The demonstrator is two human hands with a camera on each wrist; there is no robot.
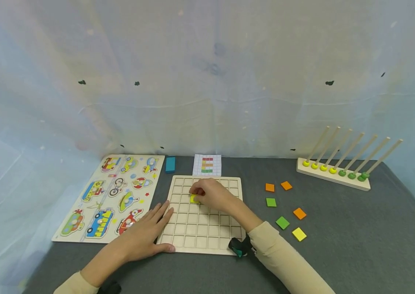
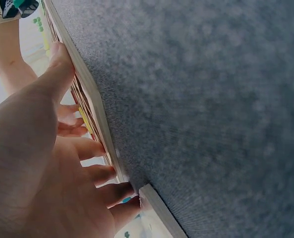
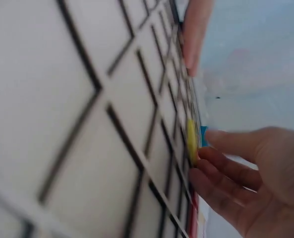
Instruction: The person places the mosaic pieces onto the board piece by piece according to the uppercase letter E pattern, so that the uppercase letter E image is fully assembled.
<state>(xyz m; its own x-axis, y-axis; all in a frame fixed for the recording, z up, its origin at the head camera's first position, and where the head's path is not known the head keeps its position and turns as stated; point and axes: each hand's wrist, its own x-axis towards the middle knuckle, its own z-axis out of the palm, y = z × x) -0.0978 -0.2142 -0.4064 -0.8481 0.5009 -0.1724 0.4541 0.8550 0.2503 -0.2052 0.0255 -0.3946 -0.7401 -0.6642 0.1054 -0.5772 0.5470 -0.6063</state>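
Observation:
A pale wooden grid board (image 1: 200, 234) lies flat in front of me. My right hand (image 1: 212, 194) is over its upper left part, with curled fingers on a yellow square tile (image 1: 194, 199). In the right wrist view the same yellow tile (image 3: 192, 142) is seen nearly edge-on at the board's surface, by the thumb and fingertips. A sliver of red (image 3: 193, 218) shows beyond it at the board. My left hand (image 1: 145, 232) rests along the board's left edge, fingers extended and spread, thumb at the near edge.
Right of the board lie loose tiles: orange (image 1: 300, 213), green (image 1: 282, 222) and yellow (image 1: 299, 234). Behind it are a printed pattern card (image 1: 207, 165) and a blue block (image 1: 170, 164). A picture puzzle board (image 1: 97, 171) lies left; a pegged bead stand (image 1: 333, 175) stands back right.

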